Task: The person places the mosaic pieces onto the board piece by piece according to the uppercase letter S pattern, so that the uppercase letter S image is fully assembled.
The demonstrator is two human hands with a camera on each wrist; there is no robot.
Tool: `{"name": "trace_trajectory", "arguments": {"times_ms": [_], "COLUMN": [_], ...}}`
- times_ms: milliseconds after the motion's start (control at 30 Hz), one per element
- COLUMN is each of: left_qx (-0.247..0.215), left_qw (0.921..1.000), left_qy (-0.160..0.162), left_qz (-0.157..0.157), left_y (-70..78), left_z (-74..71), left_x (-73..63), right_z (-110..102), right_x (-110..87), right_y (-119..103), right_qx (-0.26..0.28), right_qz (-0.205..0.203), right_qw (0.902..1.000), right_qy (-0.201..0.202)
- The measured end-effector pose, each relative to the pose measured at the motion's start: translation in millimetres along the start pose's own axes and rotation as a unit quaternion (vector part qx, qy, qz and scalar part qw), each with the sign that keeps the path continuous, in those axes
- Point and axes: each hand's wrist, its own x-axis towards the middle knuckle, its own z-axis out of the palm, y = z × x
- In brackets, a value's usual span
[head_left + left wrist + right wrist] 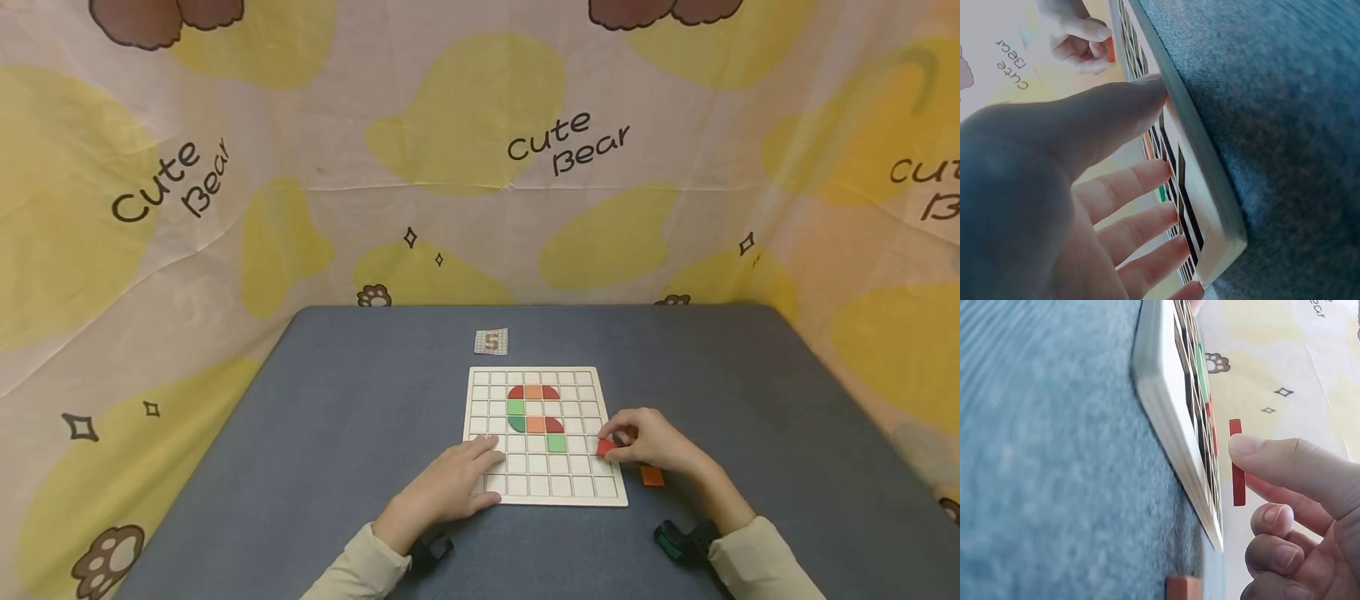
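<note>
A white gridded board (561, 487) lies on the table with red, orange and green tiles set in its cells in a curved row pattern. My left hand (450, 482) rests on the board's near left corner, fingers spread; in the left wrist view the thumb (1129, 103) touches the near edge. Over the board's right edge, my right hand (652, 440) pinches a red tile (1238, 487) between thumb and index finger, raised off the board. Beneath that hand, an orange tile (652, 476) lies on the table beside the board.
A small card (491, 342) with a gridded coloured pattern lies behind the board. The dark blue-grey tabletop (360, 400) extends around it. A printed cloth (465, 108) hangs behind and at the sides. Dark wrist straps (678, 542) sit below both hands.
</note>
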Motion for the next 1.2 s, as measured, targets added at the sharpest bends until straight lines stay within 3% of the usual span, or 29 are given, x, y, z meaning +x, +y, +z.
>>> {"name": "trace_trajectory", "arguments": {"times_ms": [1200], "left_qx": [0.004], "left_qw": [1.0], "left_qy": [-0.003], "left_qz": [-0.005], "left_y": [0.6], "left_z": [-0.3], "left_x": [-0.6], "right_z": [19], "right_x": [19.7], "right_y": [-21], "right_qx": [0.018], "right_qz": [-0.046], "right_qw": [0.9979], "right_qy": [-0.041]}}
